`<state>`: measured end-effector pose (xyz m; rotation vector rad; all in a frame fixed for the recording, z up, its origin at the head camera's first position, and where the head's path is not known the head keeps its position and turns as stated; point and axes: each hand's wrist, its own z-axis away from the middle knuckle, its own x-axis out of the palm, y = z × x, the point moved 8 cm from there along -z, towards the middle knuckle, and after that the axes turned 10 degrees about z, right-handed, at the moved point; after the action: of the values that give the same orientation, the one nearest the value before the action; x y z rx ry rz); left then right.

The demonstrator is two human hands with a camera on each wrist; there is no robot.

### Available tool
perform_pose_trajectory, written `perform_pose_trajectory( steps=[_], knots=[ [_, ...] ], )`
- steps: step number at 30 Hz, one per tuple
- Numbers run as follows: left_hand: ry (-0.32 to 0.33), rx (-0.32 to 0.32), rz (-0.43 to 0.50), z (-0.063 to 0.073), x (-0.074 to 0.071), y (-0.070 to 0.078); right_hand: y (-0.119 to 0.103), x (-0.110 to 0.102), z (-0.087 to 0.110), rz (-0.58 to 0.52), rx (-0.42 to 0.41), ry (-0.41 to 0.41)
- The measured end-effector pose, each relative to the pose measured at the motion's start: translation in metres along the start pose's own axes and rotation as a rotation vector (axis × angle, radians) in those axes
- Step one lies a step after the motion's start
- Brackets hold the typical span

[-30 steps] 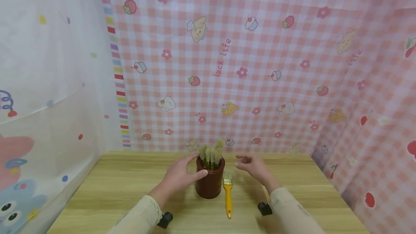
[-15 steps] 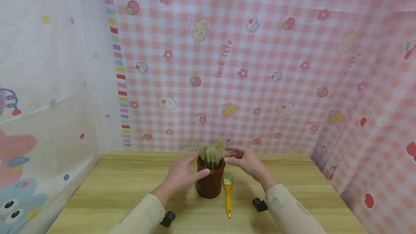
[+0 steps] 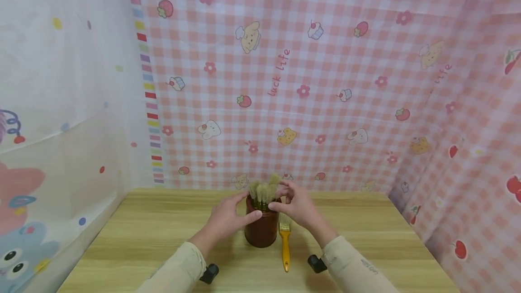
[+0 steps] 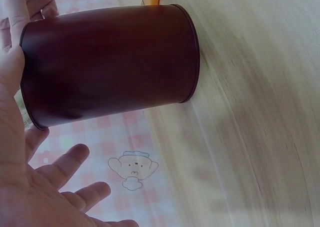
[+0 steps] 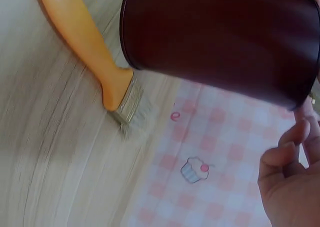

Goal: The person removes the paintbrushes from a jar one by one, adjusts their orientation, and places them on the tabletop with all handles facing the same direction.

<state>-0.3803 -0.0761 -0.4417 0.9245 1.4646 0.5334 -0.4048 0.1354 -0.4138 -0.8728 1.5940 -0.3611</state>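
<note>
A dark red-brown cylindrical brush holder stands upright on the table, with several paintbrushes in it, bristles up. My left hand grips its left side at the rim, thumb in front and index finger behind; the other fingers spread away from the wall in the left wrist view. My right hand is at the mouth of the holder, thumb by the front rim and bent fingers behind the bristles. I cannot tell whether it pinches a brush. Right of the holder lies a paintbrush with a yellow handle.
The wood-grain table ends at the back against a pink checked cloth. A white patterned sheet hangs on the left. Black wrist pieces show beside both sleeves.
My right hand has moved left from beside the holder to its rim and the bristles. My left hand stays at the holder, and the loose paintbrush has not moved.
</note>
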Motion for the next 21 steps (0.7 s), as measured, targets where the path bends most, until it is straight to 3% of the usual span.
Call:
perform_pose_trajectory(
  steps=[10, 21],
  knots=[
    [-0.007, -0.001, 0.020, -0.002, 0.000, 0.000, -0.023, 0.008, 0.006, 0.105, -0.071, 0.097],
    [-0.007, -0.006, 0.030, 0.001, 0.000, 0.000, -0.026, 0.002, 0.003, 0.024, -0.069, 0.030]
  ],
)
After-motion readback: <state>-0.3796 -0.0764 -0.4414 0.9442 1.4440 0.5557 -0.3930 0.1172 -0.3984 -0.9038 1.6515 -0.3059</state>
